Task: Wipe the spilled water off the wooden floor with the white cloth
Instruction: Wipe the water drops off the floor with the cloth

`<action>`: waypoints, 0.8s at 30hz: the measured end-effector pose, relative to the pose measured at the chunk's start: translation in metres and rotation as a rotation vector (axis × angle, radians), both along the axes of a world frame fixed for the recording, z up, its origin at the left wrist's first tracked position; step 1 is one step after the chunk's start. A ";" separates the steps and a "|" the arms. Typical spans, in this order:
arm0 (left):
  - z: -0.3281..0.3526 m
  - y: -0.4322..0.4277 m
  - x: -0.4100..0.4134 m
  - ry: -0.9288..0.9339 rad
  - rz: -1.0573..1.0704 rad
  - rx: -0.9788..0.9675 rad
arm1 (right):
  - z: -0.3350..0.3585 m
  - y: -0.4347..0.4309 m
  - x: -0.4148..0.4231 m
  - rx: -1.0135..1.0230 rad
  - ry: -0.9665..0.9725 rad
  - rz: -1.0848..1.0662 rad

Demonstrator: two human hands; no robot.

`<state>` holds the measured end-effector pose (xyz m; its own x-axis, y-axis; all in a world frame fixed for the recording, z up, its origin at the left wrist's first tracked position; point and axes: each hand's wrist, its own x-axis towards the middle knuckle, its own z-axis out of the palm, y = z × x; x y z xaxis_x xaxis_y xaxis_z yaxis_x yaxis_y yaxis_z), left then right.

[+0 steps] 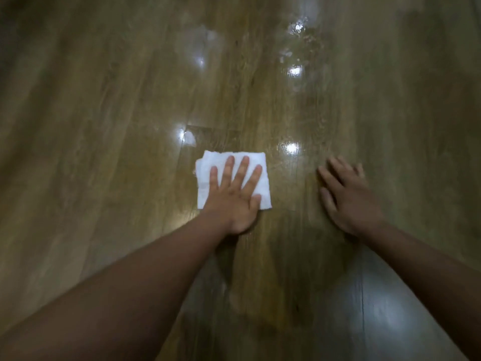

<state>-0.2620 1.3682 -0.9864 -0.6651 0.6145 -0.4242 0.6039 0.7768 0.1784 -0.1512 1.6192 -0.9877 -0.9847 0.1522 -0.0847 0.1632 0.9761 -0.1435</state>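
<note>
While left hand (234, 201) presses white cloth (233, 179) flat-palmed, right hand (348, 198) rests open on wooden floor (104, 126).

I see only glossy brown plank floor (104, 126) filling the frame, grain running top to bottom, bright light glints (291, 148) at centre and upper right, corners dim.

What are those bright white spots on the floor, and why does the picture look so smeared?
Head view: the spots are glare from lights on the glossy, partly wet wooden floor; the far puddle glistens most. The edges are dim and streaked by blur; the right hand is blurrier than the left hand on the white cloth.
</note>
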 end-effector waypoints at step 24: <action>-0.003 0.184 -0.102 0.051 -0.067 0.011 | -0.013 0.035 0.005 -0.058 0.131 -0.405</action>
